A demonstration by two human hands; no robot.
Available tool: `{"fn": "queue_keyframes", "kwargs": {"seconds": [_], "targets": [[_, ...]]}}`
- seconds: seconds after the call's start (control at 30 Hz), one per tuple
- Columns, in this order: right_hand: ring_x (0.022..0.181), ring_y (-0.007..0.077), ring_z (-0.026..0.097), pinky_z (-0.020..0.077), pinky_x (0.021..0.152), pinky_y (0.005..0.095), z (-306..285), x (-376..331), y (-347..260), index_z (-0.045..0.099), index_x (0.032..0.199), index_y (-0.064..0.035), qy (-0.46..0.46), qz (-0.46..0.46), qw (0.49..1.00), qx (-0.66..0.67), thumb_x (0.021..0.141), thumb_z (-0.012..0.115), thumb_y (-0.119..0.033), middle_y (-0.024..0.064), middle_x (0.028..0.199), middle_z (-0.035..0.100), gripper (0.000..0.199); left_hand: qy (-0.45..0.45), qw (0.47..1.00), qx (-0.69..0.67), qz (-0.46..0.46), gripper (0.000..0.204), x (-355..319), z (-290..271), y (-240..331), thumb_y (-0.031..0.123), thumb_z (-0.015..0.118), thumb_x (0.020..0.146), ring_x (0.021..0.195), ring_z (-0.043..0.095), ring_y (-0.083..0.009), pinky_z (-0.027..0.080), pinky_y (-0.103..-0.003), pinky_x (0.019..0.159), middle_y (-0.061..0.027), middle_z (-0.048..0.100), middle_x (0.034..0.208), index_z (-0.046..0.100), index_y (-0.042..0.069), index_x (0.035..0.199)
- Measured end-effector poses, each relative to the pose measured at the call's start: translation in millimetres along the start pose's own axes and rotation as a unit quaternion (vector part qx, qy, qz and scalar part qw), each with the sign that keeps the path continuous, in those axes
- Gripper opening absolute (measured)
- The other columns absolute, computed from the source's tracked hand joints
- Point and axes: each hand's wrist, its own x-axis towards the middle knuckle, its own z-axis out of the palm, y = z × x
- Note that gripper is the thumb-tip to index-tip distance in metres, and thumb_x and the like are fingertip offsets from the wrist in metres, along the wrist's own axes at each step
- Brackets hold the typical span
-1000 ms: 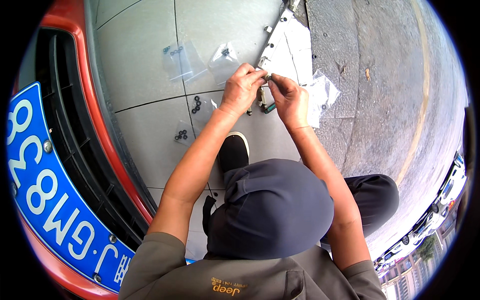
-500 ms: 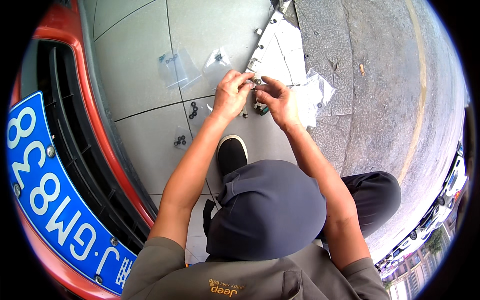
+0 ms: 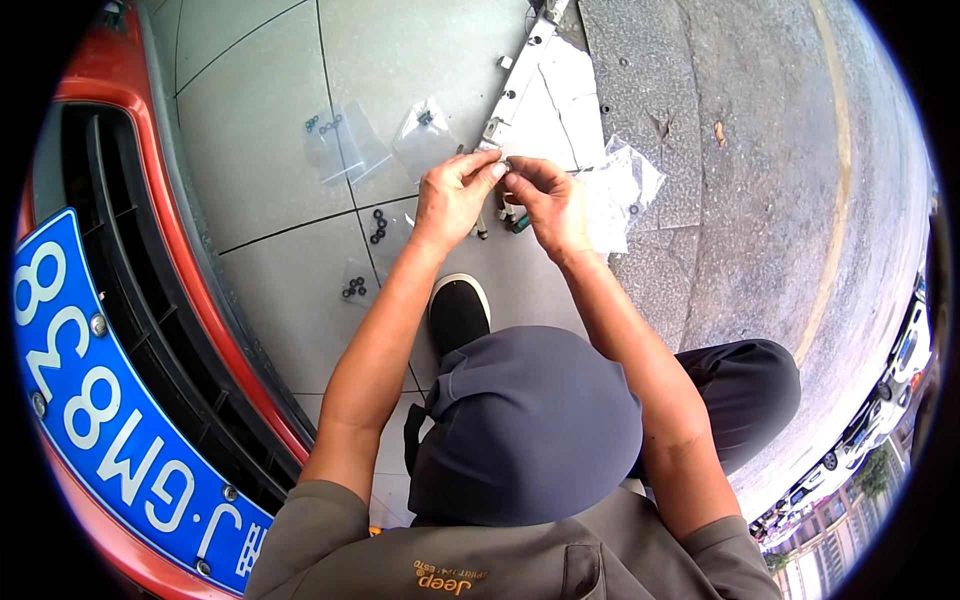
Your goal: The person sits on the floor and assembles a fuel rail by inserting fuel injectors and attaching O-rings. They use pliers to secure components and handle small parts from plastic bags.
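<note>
My left hand [image 3: 452, 203] and my right hand [image 3: 553, 212] meet fingertip to fingertip above the tiles. Both are closed in a pinch around a small part that the fingers mostly cover, so its kind is unclear. Just beyond the fingertips is the near end of a long silvery metal rail [image 3: 520, 73] with holes and brackets along it. Under my right hand lies a small part with a green end [image 3: 520, 224], partly hidden. Black rubber rings [image 3: 378, 226] lie to the left of my left hand, and several more rings [image 3: 354, 287] sit nearer to me.
Clear plastic bags with small rings [image 3: 340, 150] and dark pieces [image 3: 424, 122] lie at the far left. A crumpled clear bag [image 3: 628, 190] rests right of my right hand, over white sheet material [image 3: 560, 110]. A red car front [image 3: 215, 300] borders the left; my black shoe [image 3: 459, 313] stands below.
Both hands have come closer together, their fingertips now touching around the small part. A round brassy end seen beyond the fingers before is now covered. The whole view has shifted slightly.
</note>
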Motion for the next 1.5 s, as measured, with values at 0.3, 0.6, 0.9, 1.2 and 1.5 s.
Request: {"fn": "queue_keyframes", "kwargs": {"seconds": [0.3, 0.6, 0.9, 1.2, 1.5], "targets": [[0.084, 0.0147, 0.069, 0.0569, 0.077, 0.0286, 0.7, 0.5, -2.6, 0.067, 0.119, 0.0035, -0.033, 0.05, 0.99, 0.131, 0.093, 0.067, -0.005, 0.0094, 0.098, 0.073, 0.027, -0.034, 0.996, -0.072, -0.051, 0.025, 6.5, -6.1, -3.0, 0.011, 0.065, 0.098, 0.092, 0.069, -0.0156, 0.059, -0.028, 0.081, -0.007, 0.07, 0.104, 0.07, 0.001, 0.119], [0.083, 0.0285, 0.074, 0.0569, 0.078, 0.0367, 11.5, -3.6, -20.8, 0.069, 0.101, 0.0021, 0.055, -0.096, 0.965, -0.236, 0.083, 0.078, -0.019, 0.0186, 0.088, 0.074, 0.029, 0.023, 0.939, 0.307, 0.154, 0.033, 4.4, -6.1, -1.3, 0.01, 0.074, 0.081, 0.088, 0.064, -0.0248, 0.055, -0.039, 0.074, -0.0031, 0.06, 0.092, 0.073, 0.021, 0.112], [0.074, 0.0298, 0.073, 0.0569, 0.071, 0.0365, 6.5, 0.0, -27.6, 0.068, 0.089, 0.0019, 0.057, -0.16, 0.918, -0.359, 0.083, 0.074, -0.017, 0.0191, 0.079, 0.072, 0.021, 0.052, 0.891, 0.332, 0.305, 0.027, 15.2, 2.5, -11.4, 0.003, 0.07, 0.077, 0.078, 0.061, -0.024, 0.054, -0.036, 0.065, -0.0018, 0.058, 0.084, 0.073, 0.016, 0.101], [0.075, 0.0396, 0.07, 0.0553, 0.072, 0.0422, 6.9, -2.2, -33.1, 0.064, 0.085, 0.0024, 0.074, -0.101, 0.916, -0.38, 0.077, 0.072, -0.019, 0.0234, 0.076, 0.069, 0.024, 0.057, 0.877, 0.345, 0.33, 0.027, 11.3, 7.7, -10.6, 0.005, 0.069, 0.075, 0.077, 0.061, -0.0232, 0.056, -0.035, 0.063, -0.0015, 0.057, 0.083, 0.072, 0.015, 0.1], [0.076, 0.0322, 0.072, 0.0556, 0.074, 0.0395, -5.4, 3.1, -35.6, 0.065, 0.087, 0.0046, 0.044, -0.029, 0.939, -0.34, 0.073, 0.073, -0.02, 0.0233, 0.079, 0.07, 0.03, 0.064, 0.876, 0.336, 0.339, 0.027, 9.9, 14.0, -14.6, 0.006, 0.07, 0.074, 0.075, 0.06, -0.0225, 0.055, -0.035, 0.062, -0.0004, 0.058, 0.083, 0.071, 0.016, 0.1]]}}
